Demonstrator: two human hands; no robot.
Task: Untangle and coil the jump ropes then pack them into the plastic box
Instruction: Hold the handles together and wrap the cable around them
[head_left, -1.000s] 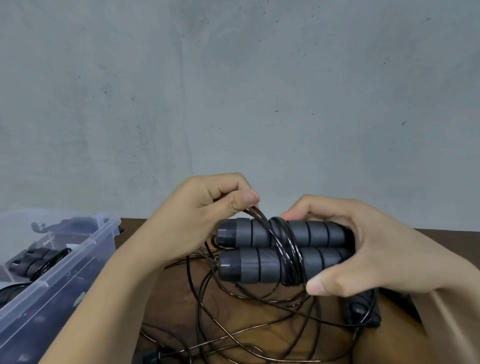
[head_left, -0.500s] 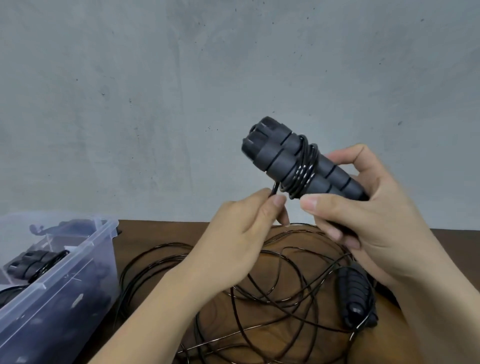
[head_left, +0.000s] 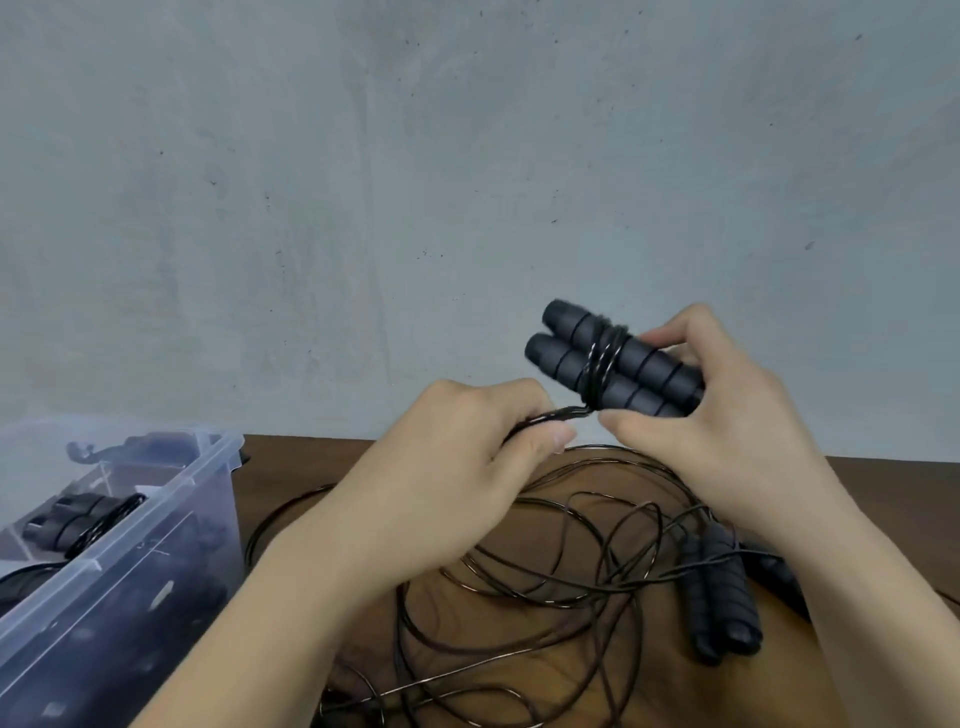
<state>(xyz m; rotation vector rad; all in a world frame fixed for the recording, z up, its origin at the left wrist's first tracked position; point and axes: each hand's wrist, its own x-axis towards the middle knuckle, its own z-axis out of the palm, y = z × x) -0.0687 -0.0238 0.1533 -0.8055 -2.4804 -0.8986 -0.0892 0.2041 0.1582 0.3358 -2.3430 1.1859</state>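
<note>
My right hand (head_left: 722, 431) grips a pair of dark foam jump-rope handles (head_left: 639, 366) held side by side above the table, with several turns of thin black cord (head_left: 602, 364) wound round their middle. My left hand (head_left: 467, 467) pinches the cord's free run just below the handles. A loose tangle of black cord (head_left: 545, 587) lies on the brown table underneath. Another pair of handles (head_left: 722, 603) rests on the table under my right wrist. The clear plastic box (head_left: 171, 499) at the left holds a coiled rope with its handles (head_left: 78, 517).
The brown wooden table (head_left: 291, 462) ends at a grey concrete wall (head_left: 467, 156) close behind. The box stands at the table's left edge, its open top facing up. Cord loops spread from the box's side to my right forearm.
The handle pair has dropped lower and tilted flatter than half a second ago. My left hand has shifted up and right, still pinching the cord close under the wound turns.
</note>
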